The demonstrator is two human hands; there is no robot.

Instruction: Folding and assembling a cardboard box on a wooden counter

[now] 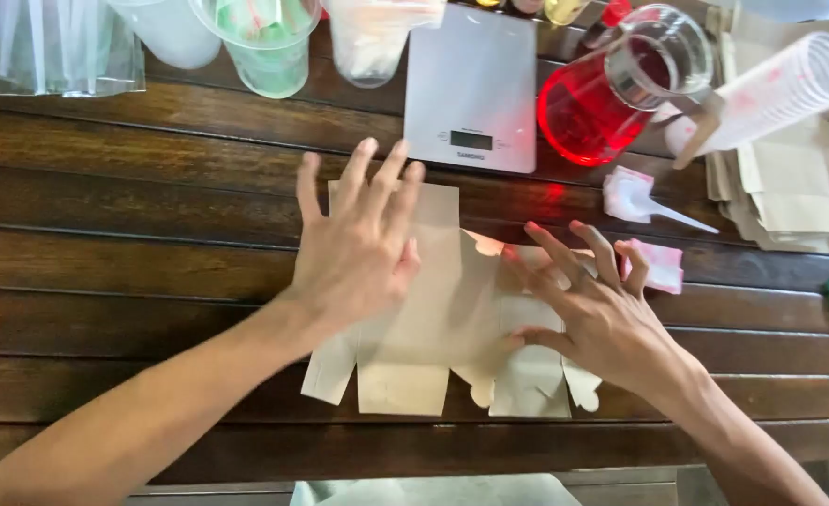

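Observation:
A flat, unfolded brown cardboard box blank (433, 328) lies on the dark wooden table (105, 253), with small flaps along its near edge. My left hand (358, 248) presses flat on its left panel, fingers spread and pointing away from me. My right hand (597, 314) rests on the right panel with its fingers apart, the thumb tucked against a fold near the middle. Neither hand grips anything; both lie on top of the cardboard.
A grey kitchen scale (471, 86) sits behind the blank. A tilted glass pitcher of red liquid (611, 94) is at the back right, beside a stack of brown cardboard blanks (789, 187). Clear plastic cups (264, 42) stand at the back. A white scoop (641, 201) and a pink wrapper (663, 267) lie right.

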